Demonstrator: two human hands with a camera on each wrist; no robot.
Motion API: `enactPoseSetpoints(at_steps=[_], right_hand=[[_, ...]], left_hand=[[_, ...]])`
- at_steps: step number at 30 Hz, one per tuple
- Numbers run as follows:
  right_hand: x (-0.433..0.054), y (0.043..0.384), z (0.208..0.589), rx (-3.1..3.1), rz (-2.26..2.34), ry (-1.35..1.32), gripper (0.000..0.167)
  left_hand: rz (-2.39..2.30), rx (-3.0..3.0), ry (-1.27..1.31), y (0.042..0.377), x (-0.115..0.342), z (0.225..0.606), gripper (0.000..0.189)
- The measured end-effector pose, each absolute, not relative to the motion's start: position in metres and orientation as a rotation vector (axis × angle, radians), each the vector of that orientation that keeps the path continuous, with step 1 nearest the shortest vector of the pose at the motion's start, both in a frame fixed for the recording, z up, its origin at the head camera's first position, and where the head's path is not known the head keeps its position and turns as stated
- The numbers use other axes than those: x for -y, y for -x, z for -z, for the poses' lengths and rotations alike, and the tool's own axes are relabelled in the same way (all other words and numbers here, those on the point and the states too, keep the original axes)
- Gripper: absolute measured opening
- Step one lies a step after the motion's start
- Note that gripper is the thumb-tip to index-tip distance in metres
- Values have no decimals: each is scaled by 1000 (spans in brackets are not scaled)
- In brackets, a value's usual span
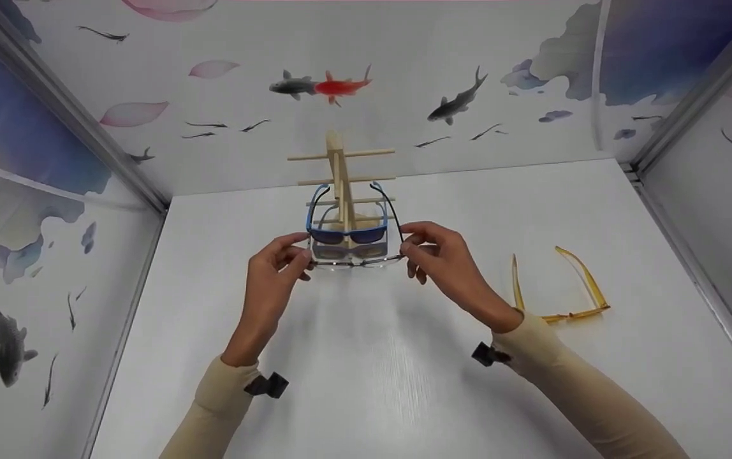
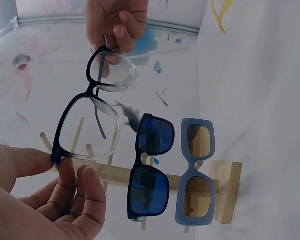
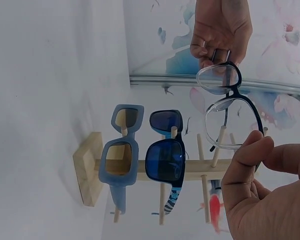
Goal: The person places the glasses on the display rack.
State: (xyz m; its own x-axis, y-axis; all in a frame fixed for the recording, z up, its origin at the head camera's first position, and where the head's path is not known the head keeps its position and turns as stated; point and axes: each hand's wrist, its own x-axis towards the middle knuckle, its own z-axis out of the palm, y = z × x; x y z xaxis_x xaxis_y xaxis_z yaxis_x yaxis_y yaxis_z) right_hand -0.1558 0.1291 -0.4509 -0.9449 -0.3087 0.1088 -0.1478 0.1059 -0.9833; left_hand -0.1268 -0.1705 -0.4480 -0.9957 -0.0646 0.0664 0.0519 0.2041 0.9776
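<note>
A pair of clear-lens eyeglasses [image 2: 92,90] with a dark upper rim is held between both hands, in front of a wooden glasses rack [image 1: 338,172]. My left hand [image 1: 273,271] pinches the frame at its left hinge, and my right hand [image 1: 439,258] pinches it at the right one. The temples point toward the rack's upper pegs. Dark sunglasses with blue lenses [image 3: 165,160] hang on a lower peg. Under them, light-blue-framed sunglasses [image 3: 118,157] with brown lenses hang nearest the rack's base [image 2: 227,192].
Yellow-framed glasses [image 1: 589,312] lie on the white table [image 1: 366,382] beside the right forearm, temples toward the back. Printed panels with fish and petals [image 1: 226,38] enclose the table at the back and sides. Bare pegs [image 1: 372,152] stick out at the rack's top.
</note>
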Motion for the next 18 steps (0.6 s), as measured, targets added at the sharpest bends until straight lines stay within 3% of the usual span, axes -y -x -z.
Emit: enactPoseSetpoints(at_steps=[18], right_hand=[[-125,163,447,-2248,2003,473,37]], left_hand=[[1969,2340,23,140,173,438,34]])
